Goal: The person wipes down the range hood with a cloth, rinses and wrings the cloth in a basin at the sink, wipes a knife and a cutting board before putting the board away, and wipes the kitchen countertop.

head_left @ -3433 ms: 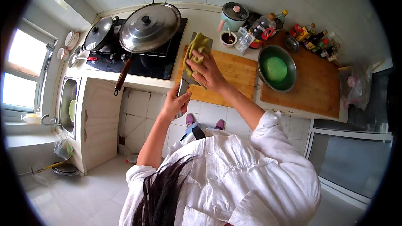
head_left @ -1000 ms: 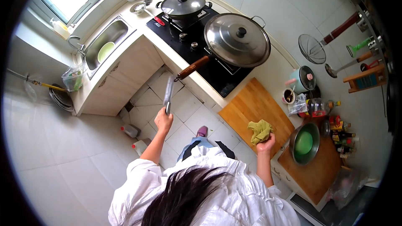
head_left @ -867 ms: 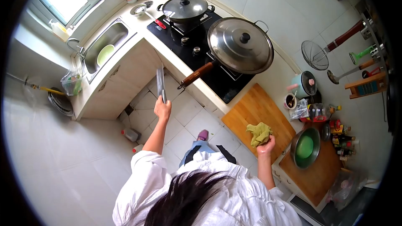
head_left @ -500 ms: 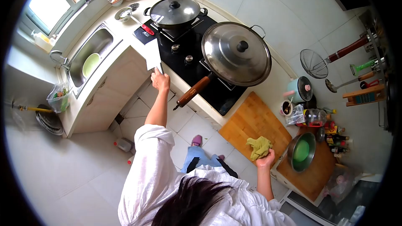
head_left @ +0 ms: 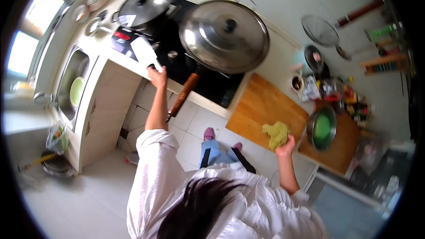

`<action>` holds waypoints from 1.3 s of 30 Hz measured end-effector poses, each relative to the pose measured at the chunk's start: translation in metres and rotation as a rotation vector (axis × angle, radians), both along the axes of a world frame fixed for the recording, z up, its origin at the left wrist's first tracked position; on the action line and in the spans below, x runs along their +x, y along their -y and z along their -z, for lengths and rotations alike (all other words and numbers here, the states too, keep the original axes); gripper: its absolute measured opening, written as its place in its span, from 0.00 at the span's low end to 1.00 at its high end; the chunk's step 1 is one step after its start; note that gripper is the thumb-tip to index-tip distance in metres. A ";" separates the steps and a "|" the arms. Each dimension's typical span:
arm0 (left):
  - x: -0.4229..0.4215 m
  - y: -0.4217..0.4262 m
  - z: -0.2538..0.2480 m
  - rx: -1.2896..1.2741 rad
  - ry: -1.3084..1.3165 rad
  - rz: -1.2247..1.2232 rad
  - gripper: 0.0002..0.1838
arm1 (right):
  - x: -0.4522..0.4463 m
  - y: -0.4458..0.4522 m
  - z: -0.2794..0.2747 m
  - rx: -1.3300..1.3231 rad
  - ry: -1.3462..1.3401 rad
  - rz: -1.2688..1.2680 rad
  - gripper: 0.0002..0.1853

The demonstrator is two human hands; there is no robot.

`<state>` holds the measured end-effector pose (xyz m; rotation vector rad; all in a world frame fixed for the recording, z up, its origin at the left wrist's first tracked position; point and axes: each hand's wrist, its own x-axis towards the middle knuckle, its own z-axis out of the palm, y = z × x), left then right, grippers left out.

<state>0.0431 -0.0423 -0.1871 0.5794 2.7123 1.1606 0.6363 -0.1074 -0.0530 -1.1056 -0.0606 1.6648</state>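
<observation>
The left hand [head_left: 157,78] grips the cleaver [head_left: 144,52] by its handle, blade pointing away over the stove [head_left: 173,73] – likely to spare the fingers. The right hand [head_left: 285,147] holds a bunched cloth [head_left: 276,134] at the near edge of the cutting board [head_left: 261,102], crumpled perhaps for one-handed grip. Beyond, between the hands – a large lidded pan [head_left: 221,37], handle toward the person.
</observation>
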 end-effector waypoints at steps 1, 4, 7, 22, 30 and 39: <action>0.000 -0.002 -0.002 0.037 -0.011 0.050 0.31 | -0.002 -0.002 -0.001 0.016 -0.008 0.011 0.23; 0.000 -0.002 0.001 0.212 0.064 0.155 0.28 | -0.028 -0.007 -0.033 -0.014 -0.005 0.079 0.21; 0.040 0.014 -0.007 0.251 -0.178 0.155 0.24 | -0.012 -0.004 -0.003 -0.018 -0.044 0.048 0.20; 0.323 0.122 0.019 0.148 1.927 0.156 0.25 | 0.129 0.029 0.068 0.064 0.914 0.294 0.25; 0.412 0.139 0.014 0.422 1.976 0.116 0.18 | 0.172 0.035 0.101 0.128 1.095 0.001 0.24; 0.475 0.173 0.008 0.626 1.762 0.220 0.19 | 0.189 0.058 0.084 0.143 0.809 -0.050 0.24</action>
